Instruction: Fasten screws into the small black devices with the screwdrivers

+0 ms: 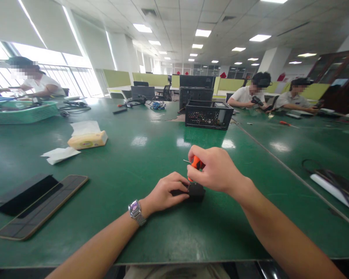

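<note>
The small black block (197,193) sits on the green worktop (145,155), straight in front of you and close to the near edge. Your left hand (166,192) is clamped on the block's left end, with fingers over its top and the thumb along the near side. Your right hand (216,167) is closed around an orange-and-black screwdriver (196,162) above the block. A thin metal rod juts to the left from the grip, and an orange part shows lower down, just over the block's top beside your left fingertips; you cannot tell whether the tip is seated. Your two hands are near each other, and a silver watch (134,209) is on your left wrist.

Beyond your hands, an open black computer case (208,117) stands on the worktop. To your left lie a flat dark tablet (48,205) and, next to it, a dark cover (26,193); past them are a loose white tissue (60,155) and a yellow tissue pack (88,140). A green basket (26,116) is farther back on that side, with dark cables (74,107) beside it. To your right, a second orange screwdriver (285,123) lies well apart from you. One person (46,86) sits at far left, and two others (247,95) at far right.
</note>
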